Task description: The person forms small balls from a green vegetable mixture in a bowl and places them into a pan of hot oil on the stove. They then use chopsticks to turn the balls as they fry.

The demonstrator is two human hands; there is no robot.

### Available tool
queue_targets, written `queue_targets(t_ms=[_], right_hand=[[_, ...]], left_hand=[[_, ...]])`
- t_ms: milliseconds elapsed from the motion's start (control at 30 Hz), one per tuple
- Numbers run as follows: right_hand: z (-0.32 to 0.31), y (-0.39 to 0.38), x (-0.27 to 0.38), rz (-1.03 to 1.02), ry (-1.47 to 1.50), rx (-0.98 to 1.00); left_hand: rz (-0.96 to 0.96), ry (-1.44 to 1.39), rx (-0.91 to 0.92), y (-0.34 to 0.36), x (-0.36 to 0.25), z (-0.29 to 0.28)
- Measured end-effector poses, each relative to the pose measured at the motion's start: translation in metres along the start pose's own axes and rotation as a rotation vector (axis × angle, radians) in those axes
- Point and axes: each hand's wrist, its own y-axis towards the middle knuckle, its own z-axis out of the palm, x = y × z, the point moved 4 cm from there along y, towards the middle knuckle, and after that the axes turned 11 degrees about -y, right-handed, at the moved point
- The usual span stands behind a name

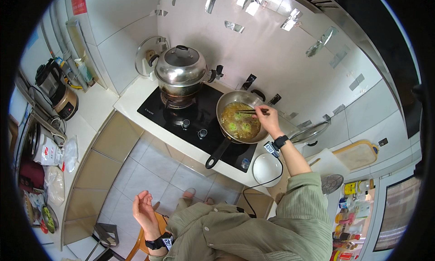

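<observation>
My right hand [269, 120] is closed around a pair of dark chopsticks [246, 111], whose tips reach into the frying pan [235, 96]. Bubbling yellowish oil fills the pan, with several bright green pieces [233, 126] frying in it; what they are made of I cannot make out. The pan sits on the right burner of a black glass hob [154, 114], its black handle pointing toward me. My left hand [146, 213] hangs low at my left side, away from the counter. It is empty, palm turned up, fingers loosely bent and apart.
A lidded steel pot [181, 75] stands on the left burner. Right of the hob are a white bowl [267, 170], a glass lid [312, 130] and a cutting board [358, 154]. Bottles [351, 206] line the right side. A blender [59, 91] occupies the left counter; a wooden chair [138, 245] is behind my left hand.
</observation>
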Motion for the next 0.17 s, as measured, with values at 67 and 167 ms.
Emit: queue_targets(t_ms=[67,167], right_hand=[[-0.022,-0.009,0.004,-0.044,-0.071,-0.052],[-0.038,-0.017,-0.009,0.088,0.011,-0.127]], left_hand=[[-0.001,0.006,-0.007,-0.001,0.001,-0.002],[-0.014,0.014,0.03,0.001,0.003,-0.002]])
